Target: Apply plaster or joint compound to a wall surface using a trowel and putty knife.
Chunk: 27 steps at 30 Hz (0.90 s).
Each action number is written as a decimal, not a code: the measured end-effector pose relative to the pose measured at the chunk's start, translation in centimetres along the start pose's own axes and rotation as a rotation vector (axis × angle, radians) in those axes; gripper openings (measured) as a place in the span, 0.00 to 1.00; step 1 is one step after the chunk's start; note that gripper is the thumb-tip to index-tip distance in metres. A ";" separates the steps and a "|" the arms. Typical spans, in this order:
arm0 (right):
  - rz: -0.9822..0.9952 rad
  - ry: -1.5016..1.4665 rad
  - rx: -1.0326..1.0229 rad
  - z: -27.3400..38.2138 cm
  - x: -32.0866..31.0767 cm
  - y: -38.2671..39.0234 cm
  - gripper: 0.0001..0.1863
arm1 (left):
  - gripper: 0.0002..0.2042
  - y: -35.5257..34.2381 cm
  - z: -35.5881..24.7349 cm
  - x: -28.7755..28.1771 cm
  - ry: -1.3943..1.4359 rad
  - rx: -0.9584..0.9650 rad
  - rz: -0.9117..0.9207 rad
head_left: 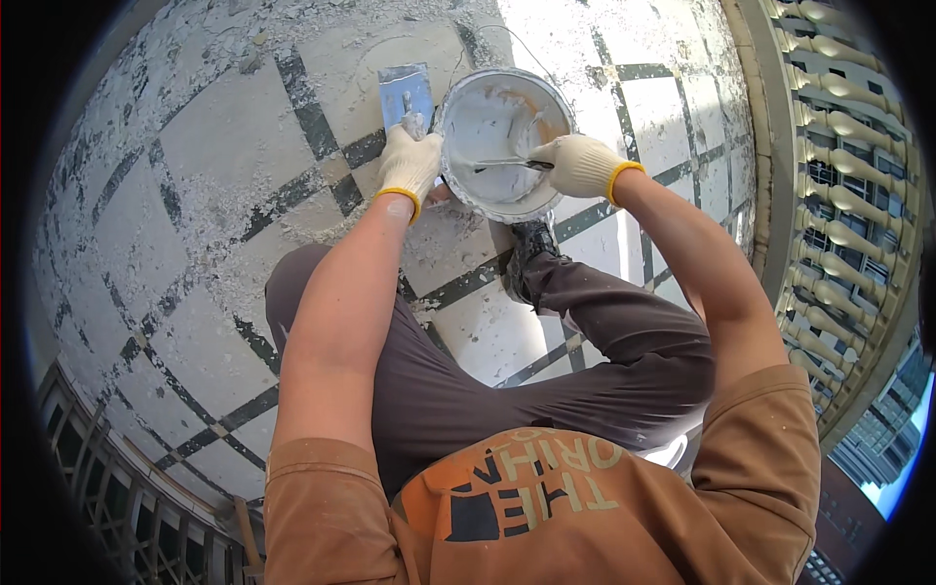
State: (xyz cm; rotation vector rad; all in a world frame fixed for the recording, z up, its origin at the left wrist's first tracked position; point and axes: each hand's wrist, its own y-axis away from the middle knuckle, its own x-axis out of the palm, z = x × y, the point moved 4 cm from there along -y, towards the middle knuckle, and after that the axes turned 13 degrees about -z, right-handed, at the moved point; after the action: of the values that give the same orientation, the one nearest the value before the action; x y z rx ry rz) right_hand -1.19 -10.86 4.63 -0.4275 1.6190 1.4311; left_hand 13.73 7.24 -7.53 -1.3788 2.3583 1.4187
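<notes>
My left hand (409,162), in a cream knitted glove with a yellow cuff, is closed round the handle of a plastering trowel (408,88). The trowel's flat metal blade points away from me, just left of a bucket (453,185). White, wet-looking paste (487,122) coats the inside of the bucket, thickly on its walls. My right hand (583,166), gloved the same way, reaches over the bucket's right rim. Its fingers grip a thin putty knife (502,164), whose blade extends leftward inside the bucket; how far it touches the paste I cannot tell.
The tiled floor (224,117), pale with dark bands, is strewn with white flakes and crumbs. My shoe (531,255) stands close below the bucket. A balustrade (838,175) runs along the right, and railings (117,497) stand at the lower left. The bucket's wire handle (531,51) arches beyond it.
</notes>
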 end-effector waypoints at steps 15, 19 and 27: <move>0.102 -1.202 1.079 -1.7 8.6 5.9 0.14 | 0.29 1.3 -0.4 -1.0 0.065 -0.010 -0.048; 0.366 -2.227 1.160 3.6 13.1 4.9 0.14 | 0.28 -0.2 0.4 -0.1 0.021 0.052 -0.102; 0.264 -2.828 0.813 4.3 6.0 1.5 0.13 | 0.28 0.6 0.0 -0.1 0.039 0.023 -0.067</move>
State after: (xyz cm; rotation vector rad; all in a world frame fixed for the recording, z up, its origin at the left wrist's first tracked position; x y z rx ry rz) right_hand -3.80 -4.73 1.17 1.6233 -0.4426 0.1800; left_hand 13.37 7.39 -7.12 -1.4783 2.3205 1.3548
